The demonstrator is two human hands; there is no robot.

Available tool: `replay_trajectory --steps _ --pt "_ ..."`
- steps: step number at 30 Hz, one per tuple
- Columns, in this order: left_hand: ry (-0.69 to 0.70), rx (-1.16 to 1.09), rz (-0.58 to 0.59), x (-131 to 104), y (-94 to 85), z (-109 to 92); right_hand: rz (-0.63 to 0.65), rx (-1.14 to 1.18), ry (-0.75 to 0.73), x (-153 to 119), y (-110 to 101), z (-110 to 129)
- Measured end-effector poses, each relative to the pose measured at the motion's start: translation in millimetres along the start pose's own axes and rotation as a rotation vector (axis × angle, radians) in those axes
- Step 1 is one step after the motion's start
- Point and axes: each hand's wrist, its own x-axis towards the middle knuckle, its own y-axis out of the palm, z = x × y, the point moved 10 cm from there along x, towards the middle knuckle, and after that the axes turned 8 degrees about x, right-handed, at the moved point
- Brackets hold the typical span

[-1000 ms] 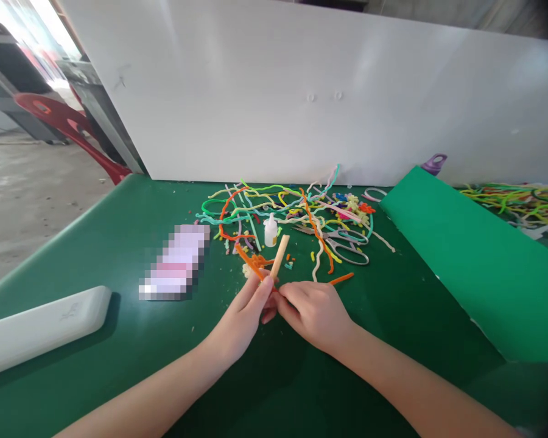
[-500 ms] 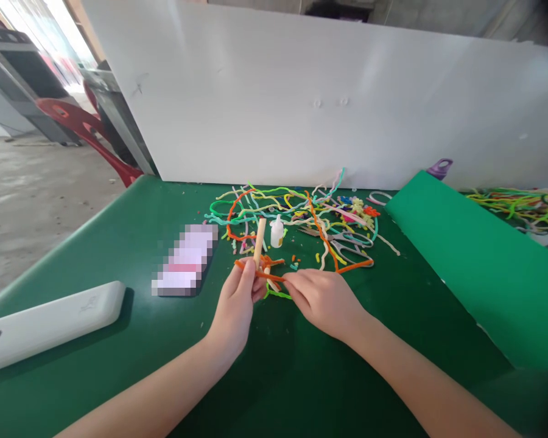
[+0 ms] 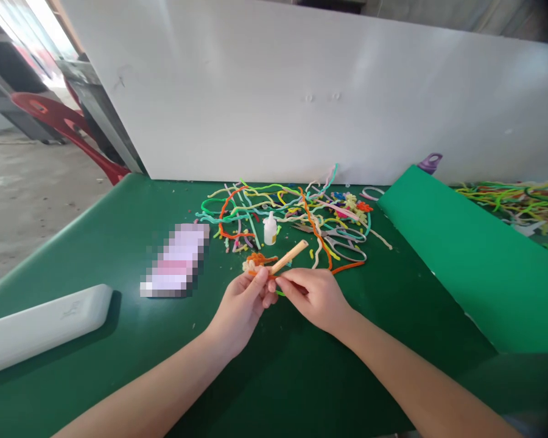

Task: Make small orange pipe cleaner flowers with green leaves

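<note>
My left hand (image 3: 244, 304) is closed on a pale tan stick (image 3: 291, 256), which tilts up to the right. An orange pipe cleaner (image 3: 273, 277) lies across the stick's lower end, pressed under my left thumb. My right hand (image 3: 317, 298) pinches the same pipe cleaner close to the left fingers. Just beyond my left fingertips is a fuzzy orange and cream pipe-cleaner piece (image 3: 258, 261); whether it touches the hand I cannot tell. A bit of green pipe cleaner shows beneath the hands. Behind them stands a small white glue bottle (image 3: 270, 230).
Tangled coloured pipe cleaners (image 3: 256, 210) and grey-handled scissors (image 3: 344, 240) lie at the back. A pixelated phone (image 3: 176, 261) and a white power bank (image 3: 50, 325) are on the left. A green board (image 3: 475, 261) lies right. A white panel (image 3: 256, 91) rises behind the green table (image 3: 132, 243).
The stick has swung from nearly upright to leaning right. My right hand has come closer to my left, and less of the orange pipe cleaner shows between them. The view has shifted slightly.
</note>
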Motion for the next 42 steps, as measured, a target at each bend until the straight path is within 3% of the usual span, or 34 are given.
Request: replay_trajectory --steps 3,7,10,19,25,35,42 --pt "-0.024 0.002 0.024 0.5 -0.8 5.7 -0.039 0.024 -0.006 -2.6 -3.6 -5.9" --pt "-0.022 0.012 -0.014 0.2 -8.4 8.9 -0.136 -0.008 -0.118 -6.1 -9.8 0.4" --pt "0.005 0.059 -0.003 -0.6 -8.9 6.9 -0.138 0.043 -0.163 -7.2 -10.4 4.2" --pt "0.031 0.123 -0.009 -3.1 -7.1 5.7 0.02 0.314 0.05 -7.0 7.1 -7.0" --pt "0.012 0.2 -0.008 -3.5 -6.8 9.5 -0.039 0.403 0.132 -9.5 7.8 -11.4" --pt "0.178 0.671 -0.013 -12.1 -2.6 -10.9 -0.109 0.475 0.18 -9.3 0.7 -15.8" --pt "0.149 0.656 -0.008 -12.0 -1.1 -8.6 -0.081 0.502 0.206 -11.4 6.4 -20.0"
